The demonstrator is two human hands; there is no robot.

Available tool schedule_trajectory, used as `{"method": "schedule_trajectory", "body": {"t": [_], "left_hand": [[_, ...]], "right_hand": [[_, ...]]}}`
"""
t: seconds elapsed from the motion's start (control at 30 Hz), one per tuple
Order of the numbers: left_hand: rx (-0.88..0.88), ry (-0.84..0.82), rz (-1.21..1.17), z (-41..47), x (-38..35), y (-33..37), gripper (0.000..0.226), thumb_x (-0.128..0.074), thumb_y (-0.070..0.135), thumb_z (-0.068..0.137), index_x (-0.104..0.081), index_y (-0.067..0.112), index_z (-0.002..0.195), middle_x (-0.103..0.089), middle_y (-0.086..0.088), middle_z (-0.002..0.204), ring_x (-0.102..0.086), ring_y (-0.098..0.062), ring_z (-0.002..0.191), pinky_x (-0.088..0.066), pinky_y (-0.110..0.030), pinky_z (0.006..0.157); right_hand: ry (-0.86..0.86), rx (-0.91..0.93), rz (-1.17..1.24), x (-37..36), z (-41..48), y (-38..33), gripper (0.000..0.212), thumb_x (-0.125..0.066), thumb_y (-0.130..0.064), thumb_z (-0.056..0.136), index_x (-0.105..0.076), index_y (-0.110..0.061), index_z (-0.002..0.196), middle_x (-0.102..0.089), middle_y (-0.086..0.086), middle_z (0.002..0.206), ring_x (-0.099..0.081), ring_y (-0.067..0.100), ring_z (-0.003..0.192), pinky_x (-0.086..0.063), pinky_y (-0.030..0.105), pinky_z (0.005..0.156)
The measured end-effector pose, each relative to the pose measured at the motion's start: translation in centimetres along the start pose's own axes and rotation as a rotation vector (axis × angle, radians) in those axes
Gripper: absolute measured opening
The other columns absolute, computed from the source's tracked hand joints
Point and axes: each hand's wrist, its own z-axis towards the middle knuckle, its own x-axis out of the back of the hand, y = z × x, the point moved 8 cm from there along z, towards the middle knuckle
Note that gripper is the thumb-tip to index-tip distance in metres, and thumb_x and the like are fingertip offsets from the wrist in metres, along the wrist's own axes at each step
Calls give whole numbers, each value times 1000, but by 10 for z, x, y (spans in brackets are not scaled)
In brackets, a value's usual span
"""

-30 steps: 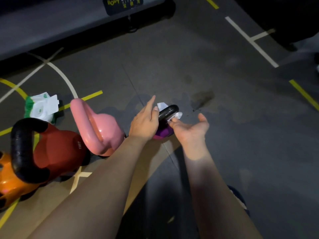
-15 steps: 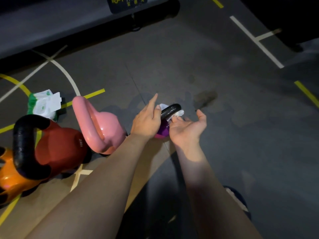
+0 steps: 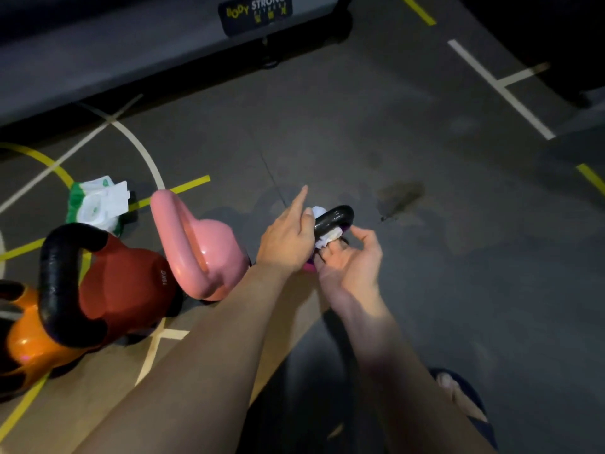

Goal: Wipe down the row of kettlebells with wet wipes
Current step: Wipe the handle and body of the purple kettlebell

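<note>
— How are the two hands placed?

— Both arms reach forward and down. The left hand shows its back to the camera. Its index finger points straight out and away, and the other fingers bend onto the left end of the black handle. I cannot tell if they close fully round it. The right hand is palm up under the handle, with its fingers curled together and pinching the wet wipe against the handle's underside.

— And where is the kettlebell itself?

— The purple kettlebell stands on the grey floor, the last one at the right of the row. The hands hide nearly all of its body.

— What is around it?

— Just beside the left wrist stands the pink kettlebell, then the red kettlebell and the orange kettlebell, each close against the next. The pack of wipes lies behind them. A foot shows at the lower right.
</note>
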Motion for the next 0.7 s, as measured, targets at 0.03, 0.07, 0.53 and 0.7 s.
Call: {"method": "schedule_trajectory", "body": {"t": [0.03, 0.07, 0.53, 0.7], "left_hand": [[-3, 2, 10, 0, 0, 2, 52, -29, 36, 107, -24, 44, 159, -44, 1, 158, -42, -25, 141, -35, -40, 113], [-3, 4, 17, 0, 0, 4, 52, -28, 36, 107, -24, 44, 159, -44, 1, 158, -42, -26, 141, -35, -40, 113], [7, 0, 41, 2, 2, 8, 52, -28, 34, 108, -25, 41, 159, -45, -2, 157, -43, -28, 140, -35, -40, 112], [20, 0, 47, 2, 4, 4, 51, -28, 36, 108, -25, 43, 159, -43, -1, 159, -42, -29, 142, -34, -43, 114]], "right_hand": [[-5, -31, 54, -2, -1, 0, 60, -52, -31, 81, -56, -4, 134, -64, 14, 135, -62, 26, 118, -45, 34, 103], [-3, -54, 104, -3, -2, 0, 63, -55, -31, 79, -55, -3, 136, -64, 15, 135, -62, 27, 120, -47, 36, 100], [-49, -104, 113, -3, 2, -18, 68, -46, -41, 83, -55, -1, 138, -65, 18, 131, -58, 29, 125, -33, 41, 116], [-90, -109, -75, 1, -5, -8, 71, -46, -42, 80, -55, -8, 141, -62, 13, 139, -49, 32, 138, -27, 52, 116]]}}
